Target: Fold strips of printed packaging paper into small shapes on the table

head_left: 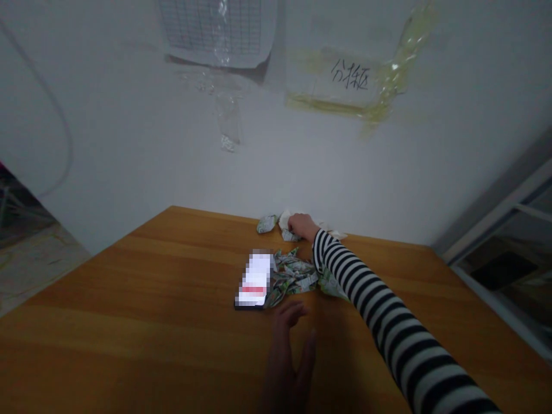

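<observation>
My right hand (303,226), in a black-and-white striped sleeve, reaches to the far edge of the wooden table (129,305) and is closed on a white crumpled paper piece (287,222) by the wall. A folded green-and-white paper piece (267,223) lies just left of it. My left hand (288,351) rests flat on the table near me, fingers stretched out, holding nothing. Between the hands lies a pile of several folded printed paper pieces (295,278), next to a lit phone (255,282).
A white wall (129,144) rises right behind the table, with a taped grid sheet (215,29) and a yellowish taped label (349,80) with handwriting. A metal frame (509,230) stands at the right. A cable (60,121) hangs at the left.
</observation>
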